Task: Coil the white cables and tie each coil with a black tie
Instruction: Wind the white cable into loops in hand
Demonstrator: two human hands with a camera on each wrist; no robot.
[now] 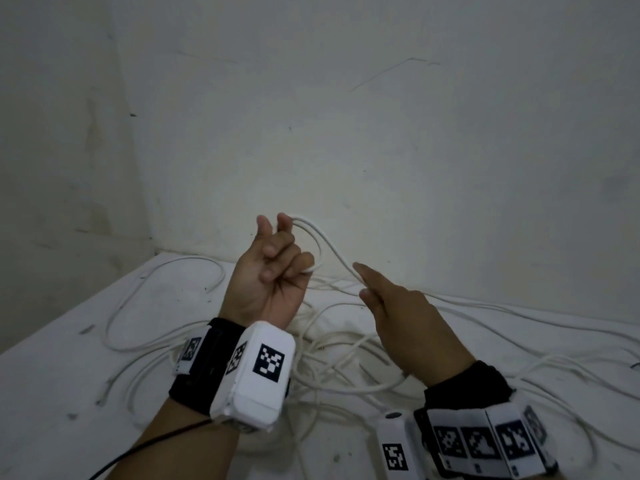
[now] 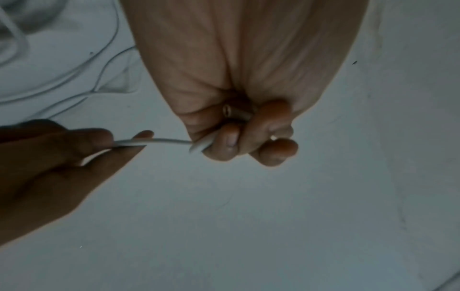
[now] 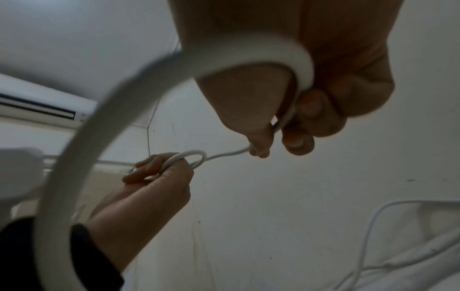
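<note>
My left hand (image 1: 281,258) is raised with the palm toward me, its fingers curled round a small loop of white cable (image 1: 317,237). In the left wrist view the cable's metal plug end (image 2: 227,111) sits inside that fist. From the loop the cable runs right and down into my right hand (image 1: 363,282), a little lower. In the right wrist view its thumb and curled fingers (image 3: 298,141) hold the cable (image 3: 224,154), which then sweeps back past the wrist. No black tie is in view.
A tangle of loose white cables (image 1: 346,358) lies on the white cloth-covered surface (image 1: 52,393) below both hands. A bare wall (image 1: 381,133) stands close behind, with a corner at the left. A thin black wire (image 1: 149,445) trails from my left wristband.
</note>
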